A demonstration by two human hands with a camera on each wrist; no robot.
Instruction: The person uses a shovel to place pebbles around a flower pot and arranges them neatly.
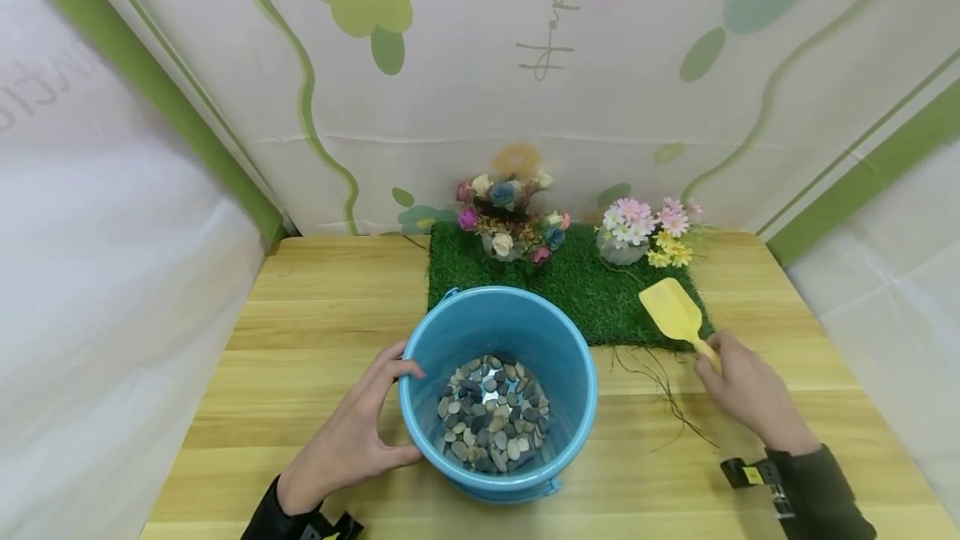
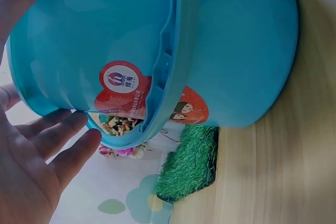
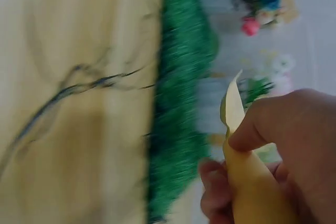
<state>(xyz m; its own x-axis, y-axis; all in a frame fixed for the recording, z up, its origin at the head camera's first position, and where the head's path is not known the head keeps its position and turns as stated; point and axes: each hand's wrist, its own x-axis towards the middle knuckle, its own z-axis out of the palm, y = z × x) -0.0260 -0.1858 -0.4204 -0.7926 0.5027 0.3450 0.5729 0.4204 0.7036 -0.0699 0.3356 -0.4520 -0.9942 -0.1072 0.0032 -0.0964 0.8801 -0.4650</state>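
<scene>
A round light-blue plastic bucket [image 1: 495,323] stood on the light wood-grain table [image 1: 322,298], in front of the rectangular green artificial-grass mat [image 1: 592,294]. A layer of smooth grey, tan and whitish pebbles [image 1: 491,423] lay on its bottom. The person's left hand [image 1: 356,440] gripped the bucket's left side, thumb and fingers spread well apart along the rim, with fingertips hooked over the edge. The right hand [image 1: 750,390] held a small pale-yellow shovel [image 1: 672,312] by its handle, the thumb pressed on top and the other fingers curled below. Its blade pointed away from the person, above the mat's right part; the two stood apart from the bucket. Thin dark stringy stems [image 1: 671,398] lay on the wood between bucket and right hand. Along the mat's far side stood a bunch of multicoloured artificial roses [image 1: 506,219] and, to its right, a cluster of pink, white and yellow artificial flowers [image 1: 648,227]. Behind hung a white flower-printed curtain [image 1: 465,98].
</scene>
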